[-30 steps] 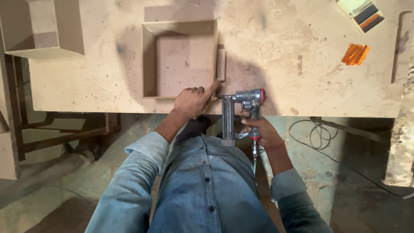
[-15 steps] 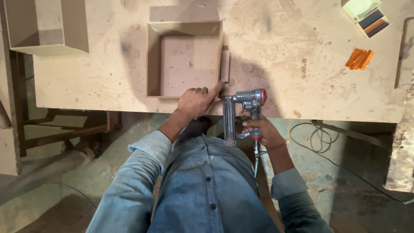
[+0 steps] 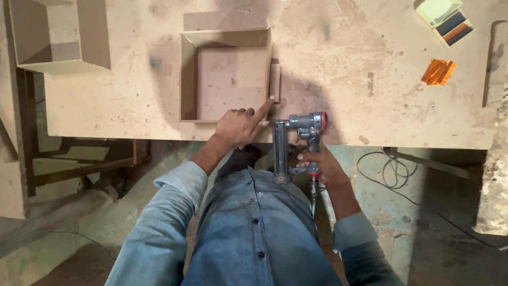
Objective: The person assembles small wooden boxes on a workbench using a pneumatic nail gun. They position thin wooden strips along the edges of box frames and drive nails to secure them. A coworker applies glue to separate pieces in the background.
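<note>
An open-topped box of brown board [image 3: 227, 74] lies on the workbench [image 3: 344, 90]. My left hand [image 3: 241, 124] rests on the box's near right corner, with the forefinger stretched out along the right wall. My right hand [image 3: 323, 167] grips the handle of a grey nail gun [image 3: 296, 140] with a red cap. The gun sits at the bench's near edge, just right of the box. A small loose strip of board [image 3: 274, 82] lies against the box's right wall.
A second, larger board box [image 3: 58, 37] hangs over the bench's far left corner. Orange strips [image 3: 438, 71] and a small flat box [image 3: 444, 18] lie at the far right. A cable [image 3: 391, 175] loops on the floor under the bench.
My left hand has slid along the box's near edge to the right corner and stretched out its forefinger. The nail gun has barely moved.
</note>
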